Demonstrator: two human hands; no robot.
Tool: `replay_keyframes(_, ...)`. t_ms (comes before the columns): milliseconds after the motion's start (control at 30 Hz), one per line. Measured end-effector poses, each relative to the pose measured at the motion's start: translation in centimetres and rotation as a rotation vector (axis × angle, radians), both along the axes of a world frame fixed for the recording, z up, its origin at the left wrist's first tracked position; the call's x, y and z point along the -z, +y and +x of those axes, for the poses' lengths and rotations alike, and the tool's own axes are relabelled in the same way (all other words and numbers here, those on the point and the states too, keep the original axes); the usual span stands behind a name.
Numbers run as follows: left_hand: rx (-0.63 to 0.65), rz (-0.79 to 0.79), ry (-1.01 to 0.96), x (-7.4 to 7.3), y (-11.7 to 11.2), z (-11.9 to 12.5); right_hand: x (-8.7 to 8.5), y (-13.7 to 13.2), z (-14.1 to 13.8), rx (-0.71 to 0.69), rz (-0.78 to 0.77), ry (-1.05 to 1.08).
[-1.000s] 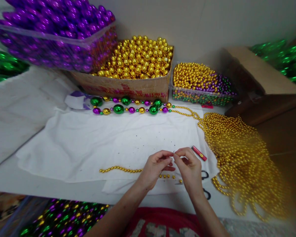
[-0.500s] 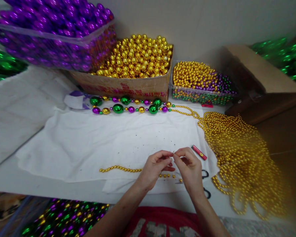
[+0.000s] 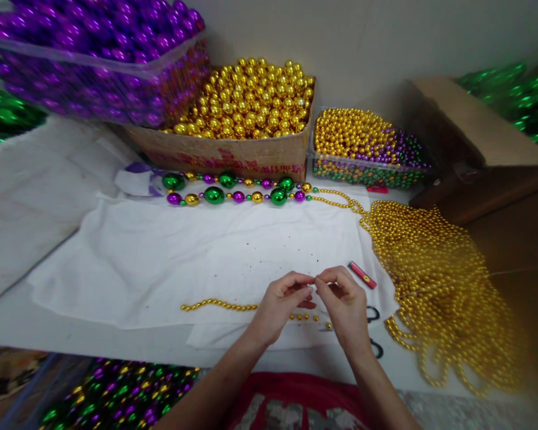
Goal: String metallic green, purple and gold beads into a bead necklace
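My left hand (image 3: 281, 301) and my right hand (image 3: 343, 301) meet fingertip to fingertip above the white cloth (image 3: 161, 257). Both are closed in a pinch on something thin that I cannot make out. A short strand of small gold beads (image 3: 219, 306) lies on the cloth and runs under my left hand; a few loose gold beads (image 3: 305, 317) show between my wrists. A red lighter (image 3: 363, 275) lies just right of my right hand.
A big heap of gold bead strands (image 3: 439, 280) fills the right side. A finished green, purple and gold necklace (image 3: 237, 190) lies at the cloth's far edge. Behind stand a cardboard box of gold balls (image 3: 224, 156), a purple ball bin (image 3: 94, 54) and a mixed-bead tray (image 3: 367, 146).
My hands have stayed pinched together at the same spot; the view has tipped slightly downward.
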State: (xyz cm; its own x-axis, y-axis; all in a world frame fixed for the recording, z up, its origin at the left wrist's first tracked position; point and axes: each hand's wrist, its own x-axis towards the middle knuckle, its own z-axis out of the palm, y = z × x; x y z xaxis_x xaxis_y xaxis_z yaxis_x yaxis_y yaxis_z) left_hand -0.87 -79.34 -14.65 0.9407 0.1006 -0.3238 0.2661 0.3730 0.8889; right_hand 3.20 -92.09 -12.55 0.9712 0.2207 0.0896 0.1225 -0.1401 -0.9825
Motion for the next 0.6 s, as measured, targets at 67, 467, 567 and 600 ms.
replay_keyframes(67,0.009,0.075,-0.03,-0.2,0.1,0.0,0.2,-0.1,0.0,-0.002,-0.003,0.023)
replay_keyframes(467,0.109,0.737,-0.353,-0.6,1.1,-0.2,0.8,-0.3,-0.2,0.005,0.005,0.087)
replay_keyframes(567,0.188,0.891,-0.4,-1.0,1.3,-0.4,0.7,-0.2,0.2,-0.026,0.138,0.262)
replay_keyframes(600,0.212,0.923,-0.41,-1.1,1.5,-0.5,0.6,-0.4,0.6,-0.02,0.195,0.325)
